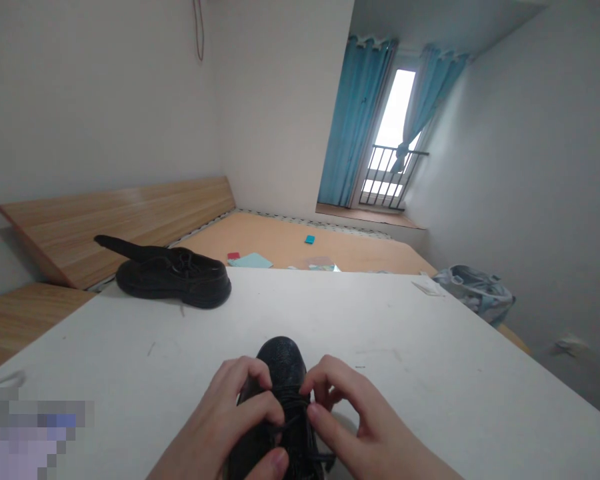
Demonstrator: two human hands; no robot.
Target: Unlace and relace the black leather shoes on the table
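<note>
Head view, nearest first: the left hand (pixel 235 417) wraps the left side of a black lace-up shoe (pixel 280 360), its fingertips bent in over the laces (pixel 294 399); whether they pinch a strand or only press, I cannot tell. On the opposite side, the right hand (pixel 363 417) brings thumb and forefinger close together at the lace edge; a strand may be caught between them, but the tips hide it. The shoe sits low in the view on the white table (pixel 260 320), toe pointing away from the person.

To work these laces well, I would let the left hand steady the upper while the right draws one strand at a time, keeping even tension from the toe upward. Dark laces on dark leather are easy to confuse, so separating the crossings before pulling should prevent a snag.

Farther off, a second black shoe (pixel 173 285) rests near the table's far left edge, apart from both hands. Beyond lie an orange-covered bed (pixel 280 230) and blue curtains (pixel 360 127) at the window.
</note>
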